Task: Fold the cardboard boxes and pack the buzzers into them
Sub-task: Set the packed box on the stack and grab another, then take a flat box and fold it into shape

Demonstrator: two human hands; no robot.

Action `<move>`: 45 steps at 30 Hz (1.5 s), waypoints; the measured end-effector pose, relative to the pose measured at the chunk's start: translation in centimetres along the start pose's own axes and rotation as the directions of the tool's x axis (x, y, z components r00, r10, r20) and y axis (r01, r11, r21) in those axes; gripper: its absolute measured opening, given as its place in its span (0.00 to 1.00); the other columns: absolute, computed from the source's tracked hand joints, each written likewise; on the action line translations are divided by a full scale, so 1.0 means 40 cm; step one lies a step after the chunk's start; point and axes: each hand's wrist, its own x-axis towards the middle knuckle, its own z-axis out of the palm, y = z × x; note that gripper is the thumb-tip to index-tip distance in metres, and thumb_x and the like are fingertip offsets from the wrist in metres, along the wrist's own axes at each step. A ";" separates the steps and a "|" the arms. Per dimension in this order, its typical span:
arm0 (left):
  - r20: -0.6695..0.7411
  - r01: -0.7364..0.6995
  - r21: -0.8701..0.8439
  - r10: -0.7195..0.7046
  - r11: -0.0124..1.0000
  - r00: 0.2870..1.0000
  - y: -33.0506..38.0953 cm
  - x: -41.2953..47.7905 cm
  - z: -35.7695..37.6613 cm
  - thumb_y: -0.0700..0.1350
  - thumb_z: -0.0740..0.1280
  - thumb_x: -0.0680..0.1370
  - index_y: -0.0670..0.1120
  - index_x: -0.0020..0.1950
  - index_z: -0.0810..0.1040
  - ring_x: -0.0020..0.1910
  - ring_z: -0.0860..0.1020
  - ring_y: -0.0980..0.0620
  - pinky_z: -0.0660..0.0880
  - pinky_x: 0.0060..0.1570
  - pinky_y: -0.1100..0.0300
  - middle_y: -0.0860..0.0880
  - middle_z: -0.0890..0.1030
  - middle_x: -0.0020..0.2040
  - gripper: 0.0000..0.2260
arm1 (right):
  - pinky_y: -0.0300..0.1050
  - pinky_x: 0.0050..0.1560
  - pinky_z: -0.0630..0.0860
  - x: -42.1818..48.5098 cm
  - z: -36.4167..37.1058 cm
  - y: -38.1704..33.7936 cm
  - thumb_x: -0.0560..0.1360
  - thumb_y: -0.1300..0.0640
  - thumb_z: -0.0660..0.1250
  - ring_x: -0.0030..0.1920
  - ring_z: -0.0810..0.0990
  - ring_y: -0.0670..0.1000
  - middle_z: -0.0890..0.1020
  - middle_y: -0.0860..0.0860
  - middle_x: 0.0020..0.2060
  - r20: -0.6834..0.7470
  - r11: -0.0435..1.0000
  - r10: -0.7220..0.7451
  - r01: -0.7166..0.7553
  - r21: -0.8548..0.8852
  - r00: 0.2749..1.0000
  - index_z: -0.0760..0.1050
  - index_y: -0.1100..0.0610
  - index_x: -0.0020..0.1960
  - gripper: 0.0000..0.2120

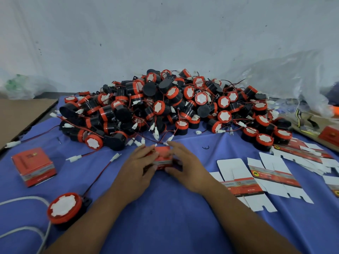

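Both forearms reach in from 6 o'clock and meet at the middle of the blue-clothed counter [165,222]; the left hand [141,162] and right hand [185,165] lie palm-down on either side of one small red box [163,158], fingers [176,148] narrowed round it and gripping it; blur hides its flaps. At 12 o'clock sits a pile of buzzers [165,107], too many to count; one lone buzzer [64,208] at 8 o'clock; one folded box [34,166] at 9 o'clock; two flat blanks [240,182] at 3 o'clock; a fanned stack [302,151] beyond them, too overlapped to count.
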 end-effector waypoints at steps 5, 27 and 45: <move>0.016 -0.007 0.002 0.007 1.000 1.000 -0.005 -0.009 0.006 0.45 0.75 0.74 0.49 0.75 0.66 0.72 0.62 0.56 0.58 0.73 0.64 0.55 0.65 0.72 0.32 | 0.44 0.54 0.79 -0.001 -0.017 -0.017 0.76 0.58 0.73 0.49 0.82 0.44 0.82 0.50 0.49 -0.055 0.944 0.242 -0.222 0.244 0.969 0.77 0.48 0.56 0.11; -0.548 0.762 0.288 -0.553 0.579 0.628 -0.180 -0.019 -0.229 0.36 0.70 0.69 0.35 0.69 0.66 0.71 0.58 0.27 0.57 0.66 0.31 0.31 0.56 0.74 0.30 | 0.52 0.58 0.77 -0.082 -0.372 -0.007 0.71 0.47 0.77 0.57 0.79 0.55 0.77 0.53 0.62 0.041 0.465 0.833 -0.659 -0.591 0.551 0.67 0.56 0.69 0.34; 0.253 0.315 -0.928 -0.286 0.198 0.925 0.093 -0.033 0.036 0.61 0.72 0.73 0.55 0.64 0.79 0.65 0.77 0.47 0.74 0.63 0.48 0.48 0.80 0.65 0.22 | 0.51 0.76 0.54 -0.002 0.009 -0.090 0.74 0.40 0.70 0.77 0.54 0.55 0.57 0.54 0.79 -0.089 0.956 0.024 -0.049 -0.290 0.996 0.70 0.53 0.74 0.33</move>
